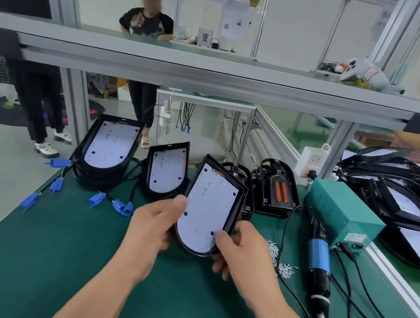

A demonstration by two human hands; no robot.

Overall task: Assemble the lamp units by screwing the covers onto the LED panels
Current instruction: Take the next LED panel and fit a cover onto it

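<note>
I hold a lamp unit (208,208) tilted up over the green mat, a black housing with a white LED panel facing me. My left hand (152,228) grips its left edge, thumb on the panel. My right hand (240,249) grips the lower right edge, thumb pressed on the panel near the rounded end. A pile of small silver screws (280,260) lies just right of my right hand. An electric screwdriver (319,269) with a blue band lies on the mat further right, tip pointing toward me.
Two stacks of lamp units (110,148) (167,171) with blue-plug cables stand at the back left. Black covers (276,191) sit behind. A teal power box (341,210) and more lamp units (411,215) are at right. People stand beyond the aluminium frame (203,75).
</note>
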